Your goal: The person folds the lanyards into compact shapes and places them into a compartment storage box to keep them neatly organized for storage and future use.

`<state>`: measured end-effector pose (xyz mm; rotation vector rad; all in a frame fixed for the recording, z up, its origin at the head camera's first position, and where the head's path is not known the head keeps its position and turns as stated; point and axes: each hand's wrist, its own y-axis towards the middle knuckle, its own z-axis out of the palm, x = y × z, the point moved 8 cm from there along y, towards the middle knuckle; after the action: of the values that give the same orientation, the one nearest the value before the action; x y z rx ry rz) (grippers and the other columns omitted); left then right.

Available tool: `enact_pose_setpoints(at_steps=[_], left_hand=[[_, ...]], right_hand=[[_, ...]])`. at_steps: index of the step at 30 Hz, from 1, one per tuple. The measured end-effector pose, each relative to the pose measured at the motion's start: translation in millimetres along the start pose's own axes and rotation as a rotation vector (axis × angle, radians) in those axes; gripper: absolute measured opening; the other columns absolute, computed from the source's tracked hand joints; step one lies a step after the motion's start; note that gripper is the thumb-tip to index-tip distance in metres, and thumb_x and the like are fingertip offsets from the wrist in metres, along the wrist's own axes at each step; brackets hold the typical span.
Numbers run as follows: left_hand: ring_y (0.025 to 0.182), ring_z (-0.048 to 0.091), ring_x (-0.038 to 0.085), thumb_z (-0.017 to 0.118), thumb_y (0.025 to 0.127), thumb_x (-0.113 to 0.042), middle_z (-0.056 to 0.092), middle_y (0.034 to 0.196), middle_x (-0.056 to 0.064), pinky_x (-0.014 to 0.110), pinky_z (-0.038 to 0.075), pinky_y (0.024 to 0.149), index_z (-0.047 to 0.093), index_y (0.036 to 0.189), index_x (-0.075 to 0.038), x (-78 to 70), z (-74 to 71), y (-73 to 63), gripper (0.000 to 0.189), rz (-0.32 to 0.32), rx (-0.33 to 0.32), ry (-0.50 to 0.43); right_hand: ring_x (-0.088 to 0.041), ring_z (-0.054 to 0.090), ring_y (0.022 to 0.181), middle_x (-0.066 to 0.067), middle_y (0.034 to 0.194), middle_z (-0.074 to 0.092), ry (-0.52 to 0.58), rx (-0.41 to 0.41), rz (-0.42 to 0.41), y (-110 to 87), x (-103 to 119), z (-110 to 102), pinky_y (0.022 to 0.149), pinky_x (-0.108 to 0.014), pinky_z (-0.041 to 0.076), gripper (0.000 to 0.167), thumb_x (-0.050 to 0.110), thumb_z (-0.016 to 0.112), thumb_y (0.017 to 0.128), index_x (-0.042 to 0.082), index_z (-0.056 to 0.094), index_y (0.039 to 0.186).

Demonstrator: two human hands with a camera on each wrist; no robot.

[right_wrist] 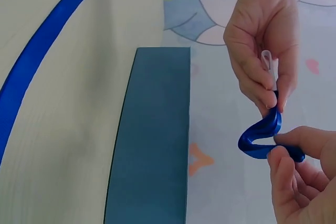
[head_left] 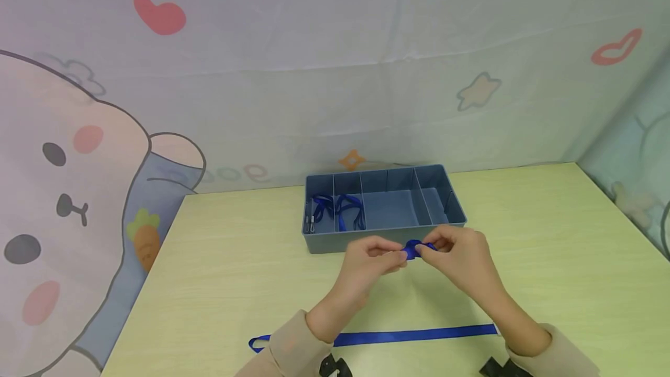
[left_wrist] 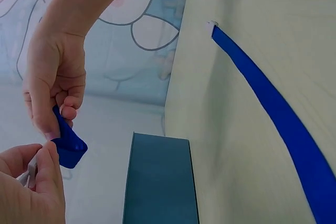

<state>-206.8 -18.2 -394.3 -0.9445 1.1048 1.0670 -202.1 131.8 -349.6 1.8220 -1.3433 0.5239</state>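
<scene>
Both hands hold a folded blue lanyard point(head_left: 412, 248) in the air just in front of the divided box. My left hand point(head_left: 364, 265) pinches its end between thumb and fingers. A pale hook point(right_wrist: 267, 60) sticks out of that grip in the right wrist view. My right hand point(head_left: 467, 258) pinches the strap a short way along, and the strap bends in an S-shape point(right_wrist: 257, 136) between the hands. Below them, a second blue lanyard point(head_left: 419, 335) lies stretched across the table, partly hidden under the left sleeve. It has a small pale end piece point(left_wrist: 211, 28).
A grey-blue divided box point(head_left: 335, 242) stands near the back of the table point(head_left: 225, 260). Its two left compartments hold a coiled blue lanyard point(head_left: 323, 205) and another one point(head_left: 350, 209); a metal clip point(head_left: 312, 225) shows at the far left. Behind hangs a printed cloth point(head_left: 293, 103).
</scene>
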Motion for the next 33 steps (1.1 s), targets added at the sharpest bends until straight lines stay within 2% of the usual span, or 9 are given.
enact_pose_setpoints(at_steps=[2,5,8,10,14,20,24,29,33], left_hand=[[0.073,0.067,0.016,0.068,0.082,0.000,0.067,0.080,0.010,0.034,0.055,0.078,0.064,0.096,0.012,0.0,0.1,0.3,0.019,-0.001,0.000,0.004],[0.074,0.067,0.016,0.069,0.082,-0.001,0.068,0.081,0.011,0.033,0.055,0.078,0.065,0.095,0.011,-0.1,0.6,0.6,0.019,-0.002,0.001,0.014],[0.075,0.067,0.017,0.069,0.082,-0.001,0.068,0.082,0.011,0.034,0.055,0.078,0.066,0.095,0.011,1.5,1.2,2.1,0.018,0.000,0.007,0.018],[0.075,0.067,0.018,0.069,0.082,-0.001,0.068,0.083,0.012,0.034,0.055,0.078,0.066,0.095,0.011,1.8,2.1,2.8,0.018,0.004,0.012,0.017],[0.076,0.067,0.018,0.069,0.082,-0.001,0.068,0.083,0.013,0.034,0.055,0.078,0.066,0.094,0.011,2.7,2.6,3.9,0.017,0.002,0.007,0.014],[0.076,0.068,0.019,0.068,0.082,0.000,0.067,0.086,0.012,0.034,0.055,0.077,0.065,0.096,0.011,1.5,0.5,3.9,0.019,0.004,-0.011,0.013],[0.079,0.068,0.020,0.068,0.083,0.000,0.067,0.090,0.014,0.035,0.054,0.079,0.065,0.100,0.012,-0.8,0.3,3.4,0.021,0.014,0.005,-0.001],[0.083,0.068,0.022,0.066,0.084,0.000,0.066,0.095,0.015,0.036,0.054,0.081,0.064,0.103,0.013,-2.1,1.4,2.5,0.022,0.030,0.029,-0.010],[0.082,0.067,0.020,0.065,0.085,0.000,0.066,0.096,0.015,0.035,0.054,0.081,0.064,0.104,0.013,-3.1,2.3,1.5,0.022,0.041,0.032,-0.002]], right_hand=[[-0.012,0.056,0.056,0.000,0.065,0.063,0.102,0.058,0.073,0.5,-4.5,2.8,0.050,-0.025,0.048,0.009,0.011,0.077,0.076,0.006,0.069,0.075],[-0.019,0.059,0.059,-0.004,0.068,0.065,0.275,0.138,0.188,0.4,-12.4,9.4,0.054,-0.029,0.051,0.017,0.019,0.075,0.079,0.003,0.070,0.080],[-0.022,0.061,0.063,-0.007,0.072,0.066,0.422,0.193,0.261,0.4,-17.1,16.2,0.060,-0.032,0.054,0.024,0.019,0.074,0.081,-0.004,0.069,0.086],[-0.023,0.062,0.065,-0.007,0.074,0.067,0.492,0.218,0.298,0.0,-19.4,19.2,0.063,-0.033,0.055,0.027,0.017,0.073,0.082,-0.008,0.068,0.090],[-0.019,0.064,0.069,-0.005,0.077,0.068,0.543,0.254,0.346,-0.4,-23.0,21.5,0.068,-0.030,0.056,0.033,0.020,0.067,0.087,-0.011,0.066,0.096],[-0.013,0.067,0.077,-0.003,0.088,0.069,0.635,0.341,0.293,1.4,-23.6,23.6,0.073,-0.026,0.055,0.034,0.013,0.057,0.094,-0.019,0.059,0.107],[-0.014,0.067,0.082,-0.002,0.095,0.070,0.686,0.383,0.250,2.1,-25.1,26.4,0.076,-0.027,0.055,0.034,0.008,0.059,0.091,-0.019,0.057,0.111],[-0.015,0.067,0.080,0.003,0.090,0.071,0.628,0.340,0.225,2.5,-26.5,25.4,0.073,-0.030,0.056,0.032,0.009,0.066,0.087,-0.016,0.061,0.108],[-0.016,0.065,0.075,0.000,0.086,0.070,0.554,0.290,0.208,2.6,-24.0,22.4,0.069,-0.031,0.055,0.028,0.010,0.068,0.085,-0.012,0.065,0.103]])
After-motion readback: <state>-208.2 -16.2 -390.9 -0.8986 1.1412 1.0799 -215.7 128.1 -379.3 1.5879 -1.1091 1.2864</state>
